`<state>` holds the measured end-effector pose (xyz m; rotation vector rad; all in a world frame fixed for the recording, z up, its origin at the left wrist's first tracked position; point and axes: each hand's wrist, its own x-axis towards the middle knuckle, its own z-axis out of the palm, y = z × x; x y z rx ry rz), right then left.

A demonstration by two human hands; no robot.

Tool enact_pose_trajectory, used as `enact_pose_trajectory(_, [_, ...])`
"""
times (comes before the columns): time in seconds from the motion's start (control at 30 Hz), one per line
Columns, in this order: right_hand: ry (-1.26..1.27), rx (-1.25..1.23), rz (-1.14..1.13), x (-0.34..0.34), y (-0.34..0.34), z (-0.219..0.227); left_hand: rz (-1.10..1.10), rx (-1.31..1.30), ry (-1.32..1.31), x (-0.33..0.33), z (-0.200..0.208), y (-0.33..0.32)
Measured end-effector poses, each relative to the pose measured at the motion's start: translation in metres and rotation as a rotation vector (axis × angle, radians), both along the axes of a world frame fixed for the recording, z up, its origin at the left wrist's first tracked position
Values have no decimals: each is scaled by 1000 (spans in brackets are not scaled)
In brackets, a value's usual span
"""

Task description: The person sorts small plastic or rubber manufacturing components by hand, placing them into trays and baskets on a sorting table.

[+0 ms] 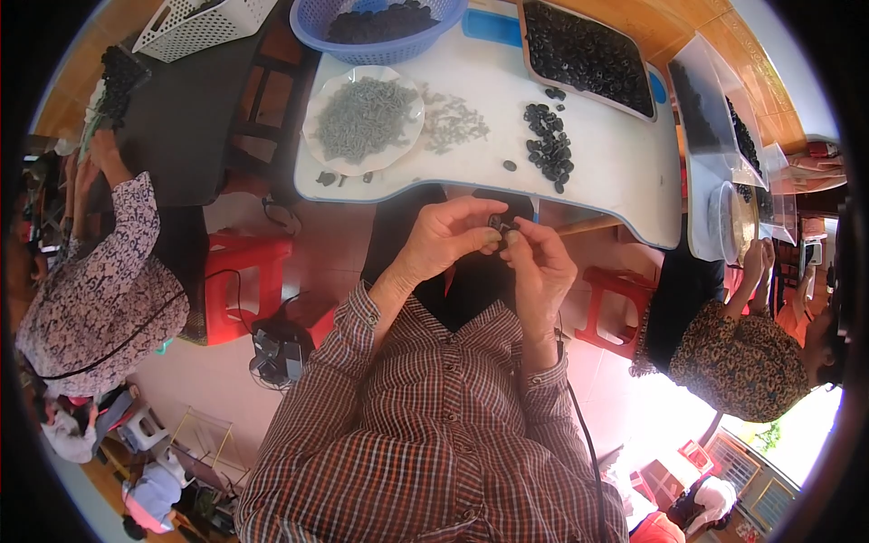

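Observation:
Just past the table's front edge, over my lap, both hands meet at a small black part (495,222). My left hand (444,237) pinches it between thumb and fingertips. The thumb and forefinger of my right hand (541,258) close on a dark piece right beside it; whether the two are joined I cannot tell. On the white table (471,167) ahead, a pile of small black round parts (548,145) lies to the right. A white plate (412,136) heaped with small clear grey pieces (364,116) stands to the left, with more such pieces (455,122) scattered beside it.
Behind the plate is a blue basket (380,52) of black parts. A tray (593,90) full of black parts sits at the back right. Clear bins (715,118) stand farther right. Co-workers sit left (109,281) and right (742,357); red stools (249,290) flank me.

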<state>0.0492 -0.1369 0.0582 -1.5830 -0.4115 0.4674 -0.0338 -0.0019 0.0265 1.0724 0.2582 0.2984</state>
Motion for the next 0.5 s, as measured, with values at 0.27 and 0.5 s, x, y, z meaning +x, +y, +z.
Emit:
enact_pose_trajectory(0.27, [3,9,10,1,-2,-4,2,2,-7,0,-2,-2])
enact_pose_trajectory(0.5, [-6,2,23,0,-2,-6,28,95,-56,0,-3,-2])
